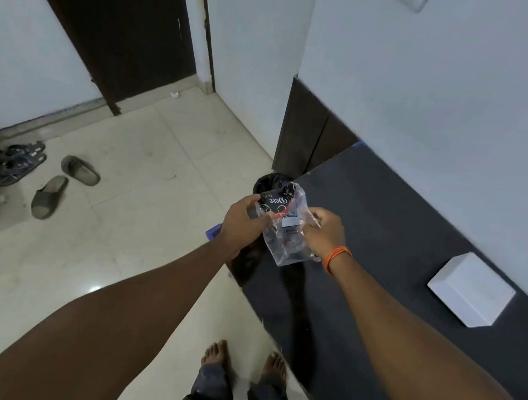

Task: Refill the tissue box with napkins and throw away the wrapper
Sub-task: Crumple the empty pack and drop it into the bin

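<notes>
I hold a clear plastic wrapper (283,224) with black and red print between both hands, above the left end of the dark counter. My left hand (241,220) pinches its left edge; my right hand (324,235), with an orange thread on the wrist, grips its right side. The wrapper looks empty and crumpled. A white tissue box (471,290) sits on the dark counter (415,235) to the right, against the wall, apart from my hands. Right under the wrapper, a bin lined with a black bag (267,182) shows partly behind my hands.
Pale floor tiles (148,168) spread to the left. Grey slippers (62,185) and dark sandals (19,161) lie at the left. A dark door (118,28) stands at the back. A blue object (213,232) peeks out below my left wrist. My bare feet (245,360) are at the bottom.
</notes>
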